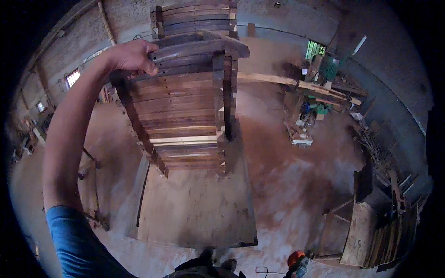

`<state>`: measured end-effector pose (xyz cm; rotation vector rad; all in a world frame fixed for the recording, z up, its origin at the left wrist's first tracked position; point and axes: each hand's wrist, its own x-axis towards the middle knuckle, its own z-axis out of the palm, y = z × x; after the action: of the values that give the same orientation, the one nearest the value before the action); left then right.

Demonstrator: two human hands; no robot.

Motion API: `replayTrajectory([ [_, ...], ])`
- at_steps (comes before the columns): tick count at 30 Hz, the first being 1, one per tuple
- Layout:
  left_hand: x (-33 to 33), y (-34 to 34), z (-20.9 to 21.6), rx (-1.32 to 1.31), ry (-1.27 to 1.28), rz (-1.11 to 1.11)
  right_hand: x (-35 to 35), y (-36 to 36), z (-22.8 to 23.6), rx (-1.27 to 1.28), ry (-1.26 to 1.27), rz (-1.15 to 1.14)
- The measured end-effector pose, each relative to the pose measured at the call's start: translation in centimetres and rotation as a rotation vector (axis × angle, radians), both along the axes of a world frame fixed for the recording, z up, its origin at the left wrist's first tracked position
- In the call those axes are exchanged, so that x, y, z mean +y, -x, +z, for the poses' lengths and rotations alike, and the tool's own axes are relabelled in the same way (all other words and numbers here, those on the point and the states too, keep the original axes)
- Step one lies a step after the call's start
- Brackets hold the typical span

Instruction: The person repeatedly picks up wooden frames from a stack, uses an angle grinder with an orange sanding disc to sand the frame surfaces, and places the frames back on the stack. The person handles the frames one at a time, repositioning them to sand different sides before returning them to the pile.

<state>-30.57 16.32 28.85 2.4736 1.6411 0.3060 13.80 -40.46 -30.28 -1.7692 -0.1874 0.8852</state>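
My left hand (134,58) reaches up and forward, its fingers closed round the left end of a dark curved wooden piece (185,50) on top of a tall stack. Below it the stack of curved wooden slats (181,99) rises in layers, with dark notched uprights at its sides and a few paler slats lower down. The stack stands on a broad wooden board (194,208). My right hand does not show. At the lower edge is a grey power tool (302,268) with an orange disc; whether it is held cannot be seen.
Another stack of slats (194,18) rises behind. At the right stand a cluttered workbench (320,88) with long planks and, nearer, leaning boards (359,234). Scrap wood (378,148) lies along the right wall. A wooden frame (95,194) stands at left.
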Motion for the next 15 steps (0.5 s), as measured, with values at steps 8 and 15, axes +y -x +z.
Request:
replayTrajectory([
  [8,-6.9,1.5,-15.8,0.276,-0.702,0.028,-0.5,-0.8,-0.4,-0.026,0.038,0.083],
  [15,-18.6,1.3,-39.3,0.243,-0.484,-0.286,2.4,0.4,7.4,-0.003,0.022,0.026],
])
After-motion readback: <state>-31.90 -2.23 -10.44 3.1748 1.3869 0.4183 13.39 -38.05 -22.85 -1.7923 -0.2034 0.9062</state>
